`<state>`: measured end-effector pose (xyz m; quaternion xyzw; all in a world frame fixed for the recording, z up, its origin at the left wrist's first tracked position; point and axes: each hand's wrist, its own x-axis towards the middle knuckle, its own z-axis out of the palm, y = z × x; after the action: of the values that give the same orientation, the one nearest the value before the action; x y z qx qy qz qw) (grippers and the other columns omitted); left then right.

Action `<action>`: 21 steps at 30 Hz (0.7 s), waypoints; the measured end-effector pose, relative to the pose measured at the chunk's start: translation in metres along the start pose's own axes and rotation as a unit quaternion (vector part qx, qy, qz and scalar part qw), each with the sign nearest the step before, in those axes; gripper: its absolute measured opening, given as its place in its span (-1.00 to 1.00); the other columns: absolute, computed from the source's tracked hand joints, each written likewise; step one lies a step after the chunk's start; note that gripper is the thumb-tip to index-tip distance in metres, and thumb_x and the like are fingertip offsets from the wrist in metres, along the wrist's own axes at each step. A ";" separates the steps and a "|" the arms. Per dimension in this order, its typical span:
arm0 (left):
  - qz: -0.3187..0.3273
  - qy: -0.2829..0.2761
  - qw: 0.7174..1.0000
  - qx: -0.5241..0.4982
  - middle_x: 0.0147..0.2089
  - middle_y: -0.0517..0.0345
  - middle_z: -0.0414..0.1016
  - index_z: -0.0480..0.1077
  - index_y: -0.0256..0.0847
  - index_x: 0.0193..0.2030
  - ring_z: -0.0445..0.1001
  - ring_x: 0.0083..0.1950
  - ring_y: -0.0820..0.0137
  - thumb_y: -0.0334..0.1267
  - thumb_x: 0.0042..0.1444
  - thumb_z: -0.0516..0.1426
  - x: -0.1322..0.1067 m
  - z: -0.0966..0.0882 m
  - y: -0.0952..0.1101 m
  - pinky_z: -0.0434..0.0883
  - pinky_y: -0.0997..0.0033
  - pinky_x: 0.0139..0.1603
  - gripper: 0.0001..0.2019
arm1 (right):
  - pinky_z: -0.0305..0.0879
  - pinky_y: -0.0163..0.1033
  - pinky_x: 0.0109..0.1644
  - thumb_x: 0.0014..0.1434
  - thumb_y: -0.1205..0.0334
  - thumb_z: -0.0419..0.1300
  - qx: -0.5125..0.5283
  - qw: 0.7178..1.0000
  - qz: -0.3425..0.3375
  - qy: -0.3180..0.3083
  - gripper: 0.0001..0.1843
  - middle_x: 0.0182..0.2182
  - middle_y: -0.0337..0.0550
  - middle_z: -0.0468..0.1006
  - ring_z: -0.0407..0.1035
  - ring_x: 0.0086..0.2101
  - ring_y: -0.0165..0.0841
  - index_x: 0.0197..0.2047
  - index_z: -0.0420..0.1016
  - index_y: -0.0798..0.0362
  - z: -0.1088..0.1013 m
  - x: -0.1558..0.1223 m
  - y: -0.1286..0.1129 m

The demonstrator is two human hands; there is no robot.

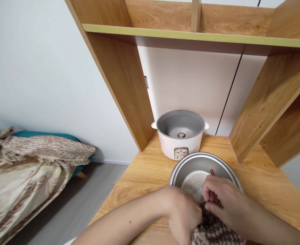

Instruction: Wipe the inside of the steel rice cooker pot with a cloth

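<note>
Metal bowl [194, 170] on desk [145, 177] just before rice cooker [180, 134]; bed [25, 170] far left.

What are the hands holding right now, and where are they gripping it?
Both the left hand and right hand pinch the patterned cloth at its bunched top, over the metal pot.

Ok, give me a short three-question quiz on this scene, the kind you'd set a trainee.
1. True or false: the rice cooker has its lid on.
2. What do the left hand and right hand both grip? A) a spoon B) a patterned cloth C) a plug
3. Where does the metal pot sit relative to the cooker?

Key
1. False; it stands open and empty.
2. B
3. In front of it, nearer the person, on the wooden table.
</note>
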<state>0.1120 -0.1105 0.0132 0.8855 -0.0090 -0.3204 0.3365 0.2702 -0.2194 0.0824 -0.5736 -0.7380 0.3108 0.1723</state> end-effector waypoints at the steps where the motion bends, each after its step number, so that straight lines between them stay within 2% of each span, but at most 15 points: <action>1: 0.000 -0.002 1.000 0.004 -0.65 0.22 0.30 0.15 0.01 -0.69 0.39 -0.50 0.20 -0.06 -0.24 0.40 0.001 0.001 -0.001 0.42 0.19 -0.38 -0.55 | 0.22 -0.21 -0.14 0.11 0.55 0.21 0.020 1.000 -0.001 0.002 -0.72 -0.28 -0.28 0.53 0.38 -0.23 -0.30 -0.30 0.29 -0.04 0.001 0.001 0.001; 5: 0.038 0.020 0.999 -0.003 -0.60 0.23 0.28 0.15 0.02 -0.63 0.41 -0.43 0.19 -0.09 -0.25 0.40 0.001 0.006 -0.002 0.45 0.18 -0.29 -0.56 | 0.19 -0.23 -0.18 0.01 0.55 0.28 0.078 0.995 0.029 -0.049 -0.69 -0.35 -0.33 0.52 0.39 -0.25 -0.31 -0.31 0.34 -0.04 0.009 0.009 0.007; 9: 0.013 0.022 1.000 -0.003 -0.64 0.26 0.22 0.12 0.01 -0.66 0.36 -0.47 0.23 -0.11 -0.23 0.41 -0.001 0.006 0.000 0.44 0.19 -0.31 -0.53 | 0.18 -0.25 -0.22 -0.07 0.57 0.29 0.076 0.992 0.050 -0.092 -0.65 -0.39 -0.36 0.52 0.36 -0.33 -0.35 -0.34 0.31 -0.03 0.014 0.016 0.010; 14: 0.010 -0.004 1.000 -0.008 -0.67 0.26 0.24 0.15 -0.01 -0.71 0.35 -0.51 0.25 -0.13 -0.23 0.41 -0.004 0.002 0.004 0.40 0.21 -0.36 -0.55 | 0.15 -0.24 -0.19 -0.10 0.56 0.28 0.056 0.991 0.053 -0.107 -0.65 -0.36 -0.34 0.51 0.37 -0.26 -0.33 -0.35 0.29 -0.04 0.012 0.016 0.009; 21: 0.004 0.007 1.000 -0.011 -0.63 0.30 0.25 0.18 -0.01 -0.65 0.39 -0.48 0.24 -0.16 -0.26 0.41 -0.002 0.005 0.001 0.41 0.22 -0.36 -0.58 | 0.15 -0.24 -0.19 -0.09 0.55 0.23 0.052 0.989 0.046 -0.134 -0.67 -0.36 -0.33 0.52 0.38 -0.26 -0.34 -0.34 0.29 -0.04 0.010 0.013 0.012</action>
<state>0.1075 -0.1137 0.0122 0.8839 -0.0069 -0.3124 0.3480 0.2689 -0.2079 0.0656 -0.5504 -0.7102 0.4301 0.0871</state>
